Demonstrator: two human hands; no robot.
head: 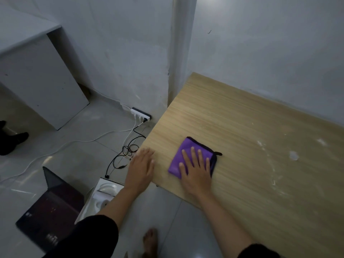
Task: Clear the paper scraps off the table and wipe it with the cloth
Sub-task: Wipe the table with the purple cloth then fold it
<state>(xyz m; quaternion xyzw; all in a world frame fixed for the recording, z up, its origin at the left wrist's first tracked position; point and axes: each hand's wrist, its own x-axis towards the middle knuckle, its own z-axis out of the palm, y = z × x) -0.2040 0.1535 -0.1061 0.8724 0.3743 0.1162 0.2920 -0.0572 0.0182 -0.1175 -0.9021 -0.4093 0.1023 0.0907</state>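
A purple cloth, folded square with dark edging, lies flat at the 9 o'clock side of the pale wood-grain table, pressed under the flat right hand. White flecks and smears dot the tabletop at the cloth's 3 o'clock.

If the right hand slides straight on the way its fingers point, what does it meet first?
Only bare table beyond the cloth; the right hand would probably first meet the wall at the far corner. Depth is unclear.
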